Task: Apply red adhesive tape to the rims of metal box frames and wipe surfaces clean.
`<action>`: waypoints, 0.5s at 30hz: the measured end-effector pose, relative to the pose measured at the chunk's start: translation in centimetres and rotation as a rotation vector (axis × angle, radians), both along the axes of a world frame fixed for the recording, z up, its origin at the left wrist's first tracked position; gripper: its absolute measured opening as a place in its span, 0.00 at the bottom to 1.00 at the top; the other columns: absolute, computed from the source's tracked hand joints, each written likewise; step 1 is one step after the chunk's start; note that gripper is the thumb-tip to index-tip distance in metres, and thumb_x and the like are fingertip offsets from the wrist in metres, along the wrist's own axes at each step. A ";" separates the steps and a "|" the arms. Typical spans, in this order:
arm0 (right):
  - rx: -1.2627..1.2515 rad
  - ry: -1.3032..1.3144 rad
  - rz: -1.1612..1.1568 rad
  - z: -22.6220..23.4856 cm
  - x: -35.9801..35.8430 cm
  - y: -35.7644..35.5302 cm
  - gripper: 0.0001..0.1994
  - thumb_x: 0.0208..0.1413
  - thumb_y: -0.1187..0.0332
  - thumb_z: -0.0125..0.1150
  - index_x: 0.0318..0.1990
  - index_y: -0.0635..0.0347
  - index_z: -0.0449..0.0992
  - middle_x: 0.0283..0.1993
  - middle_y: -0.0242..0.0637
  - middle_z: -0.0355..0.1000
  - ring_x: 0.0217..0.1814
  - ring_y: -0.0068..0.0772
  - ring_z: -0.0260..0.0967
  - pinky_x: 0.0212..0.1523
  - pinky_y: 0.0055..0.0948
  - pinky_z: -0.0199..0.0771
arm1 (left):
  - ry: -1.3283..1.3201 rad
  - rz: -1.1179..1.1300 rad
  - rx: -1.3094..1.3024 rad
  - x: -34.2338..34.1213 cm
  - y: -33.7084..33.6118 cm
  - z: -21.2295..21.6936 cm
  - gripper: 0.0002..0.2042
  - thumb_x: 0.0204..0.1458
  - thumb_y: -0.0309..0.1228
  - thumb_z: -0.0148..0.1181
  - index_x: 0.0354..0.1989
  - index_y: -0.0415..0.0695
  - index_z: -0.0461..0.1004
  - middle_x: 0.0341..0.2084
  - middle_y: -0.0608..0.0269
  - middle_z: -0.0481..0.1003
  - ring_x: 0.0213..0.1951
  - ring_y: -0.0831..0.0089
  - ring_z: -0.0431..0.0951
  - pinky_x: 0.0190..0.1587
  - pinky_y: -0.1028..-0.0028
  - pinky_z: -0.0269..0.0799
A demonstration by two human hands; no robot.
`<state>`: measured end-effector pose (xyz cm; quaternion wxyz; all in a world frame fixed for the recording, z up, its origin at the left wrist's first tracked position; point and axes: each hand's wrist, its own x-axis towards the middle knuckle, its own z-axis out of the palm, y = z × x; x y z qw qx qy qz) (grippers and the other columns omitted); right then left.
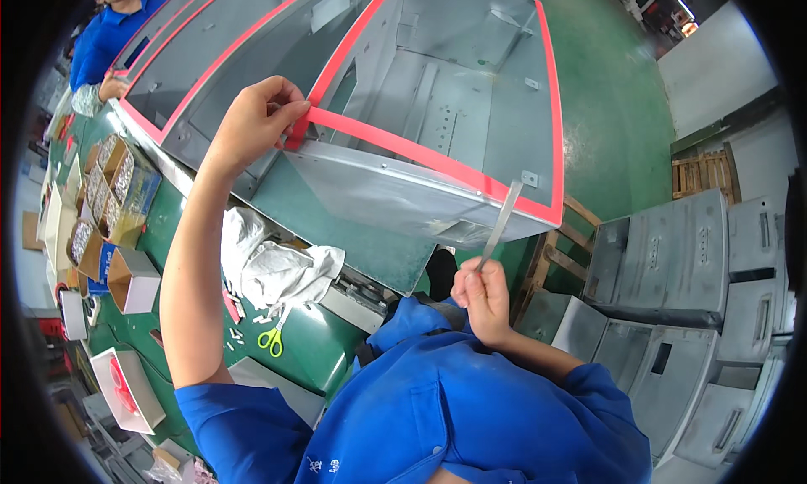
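Observation:
In front of me stands a grey metal cabinet (361,186), its open side facing up and its rim lined with pinkish-red tape (395,145). At the rim's near left corner, my left hand (259,121) pinches a piece of this tape between thumb and fingers. My right hand (485,297) is closed around the lower end of a thin flat metal strip (502,225). The strip points up, and its far end overlaps the taped rim near the right corner. Whether that end presses on the tape or only hovers over it, I cannot tell.
More taped cabinets (197,72) stand left, where a co-worker's hand (113,86) rests on one. The green table (311,349) holds a white cloth (277,261), yellow-handled scissors (271,339) and boxes of small parts (109,181). Grey metal housings (660,253) are stacked at right.

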<state>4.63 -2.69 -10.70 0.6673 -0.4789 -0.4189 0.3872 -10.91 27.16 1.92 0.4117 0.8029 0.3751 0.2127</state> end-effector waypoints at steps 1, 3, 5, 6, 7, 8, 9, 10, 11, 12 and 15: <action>0.021 0.048 -0.071 0.1 0.1 0.2 0.07 0.60 0.72 0.36 0.44 0.61 0.58 0.25 0.32 0.58 0.21 0.16 0.51 0.23 0.16 0.55 | -0.020 0.012 0.026 0.3 -0.1 0.2 0.06 0.48 0.28 0.54 0.27 0.38 0.68 0.18 0.68 0.69 0.20 0.83 0.67 0.20 0.81 0.66; -0.058 0.059 -0.107 0.4 0.3 0.3 0.07 0.61 0.70 0.35 0.42 0.60 0.59 0.22 0.30 0.54 0.20 0.15 0.47 0.20 0.16 0.51 | -0.045 0.021 0.051 0.8 0.1 0.4 0.06 0.48 0.28 0.54 0.27 0.38 0.68 0.19 0.68 0.69 0.20 0.83 0.66 0.19 0.81 0.66; -0.140 0.106 -0.055 0.6 0.5 0.1 0.07 0.61 0.69 0.35 0.41 0.60 0.59 0.22 0.30 0.54 0.20 0.16 0.46 0.21 0.17 0.53 | -0.060 0.032 0.045 0.9 0.3 0.2 0.06 0.47 0.27 0.55 0.27 0.38 0.69 0.19 0.68 0.69 0.20 0.83 0.66 0.19 0.82 0.65; -0.133 0.135 -0.042 0.8 0.5 0.2 0.07 0.61 0.68 0.34 0.40 0.60 0.60 0.21 0.29 0.52 0.18 0.16 0.45 0.20 0.17 0.51 | -0.061 0.035 0.024 0.9 0.4 0.1 0.06 0.47 0.28 0.55 0.27 0.38 0.69 0.19 0.67 0.69 0.20 0.84 0.66 0.19 0.82 0.64; -0.135 0.173 -0.040 1.2 0.5 0.3 0.07 0.61 0.68 0.34 0.40 0.60 0.60 0.20 0.29 0.52 0.18 0.16 0.45 0.19 0.17 0.51 | -0.061 0.037 0.000 1.1 0.4 -0.3 0.06 0.47 0.28 0.55 0.27 0.38 0.69 0.19 0.67 0.69 0.20 0.84 0.66 0.19 0.82 0.64; -0.136 0.211 -0.037 1.7 0.5 0.5 0.08 0.61 0.67 0.35 0.39 0.60 0.60 0.20 0.29 0.51 0.18 0.15 0.45 0.19 0.17 0.50 | -0.061 0.040 -0.025 1.2 0.5 -0.4 0.06 0.47 0.28 0.55 0.27 0.38 0.69 0.19 0.67 0.69 0.20 0.84 0.67 0.19 0.82 0.64; -0.138 0.249 -0.033 2.0 0.5 0.7 0.08 0.61 0.67 0.35 0.39 0.60 0.60 0.20 0.28 0.51 0.17 0.15 0.44 0.18 0.17 0.49 | -0.046 0.049 -0.015 1.3 0.5 -0.2 0.06 0.47 0.28 0.55 0.27 0.37 0.69 0.19 0.67 0.70 0.21 0.83 0.67 0.20 0.82 0.64; -0.135 0.267 -0.034 1.9 0.6 0.6 0.08 0.61 0.67 0.35 0.38 0.60 0.60 0.20 0.28 0.51 0.17 0.15 0.44 0.18 0.16 0.49 | -0.031 0.055 -0.011 1.5 0.5 -0.3 0.06 0.47 0.27 0.55 0.27 0.37 0.69 0.19 0.67 0.70 0.21 0.83 0.67 0.22 0.81 0.65; -0.131 0.285 -0.034 1.7 0.6 0.6 0.08 0.61 0.67 0.35 0.38 0.60 0.60 0.20 0.28 0.51 0.17 0.15 0.44 0.18 0.16 0.49 | -0.015 0.063 -0.007 1.6 0.6 -0.3 0.06 0.47 0.27 0.55 0.27 0.37 0.70 0.19 0.67 0.70 0.21 0.82 0.68 0.23 0.81 0.65; -0.127 0.304 -0.033 1.7 0.7 0.5 0.08 0.61 0.66 0.35 0.37 0.60 0.60 0.20 0.28 0.51 0.17 0.15 0.43 0.18 0.16 0.48 | -0.020 0.046 0.016 1.8 0.7 -0.5 0.06 0.47 0.27 0.55 0.27 0.36 0.70 0.19 0.66 0.71 0.22 0.82 0.69 0.25 0.80 0.66; -0.162 0.322 -0.023 1.6 0.4 -0.3 0.09 0.61 0.66 0.35 0.36 0.60 0.60 0.19 0.27 0.50 0.17 0.14 0.43 0.18 0.16 0.48 | -0.024 0.028 0.098 2.3 1.8 -1.5 0.07 0.45 0.28 0.56 0.27 0.36 0.71 0.21 0.63 0.73 0.24 0.78 0.71 0.29 0.78 0.67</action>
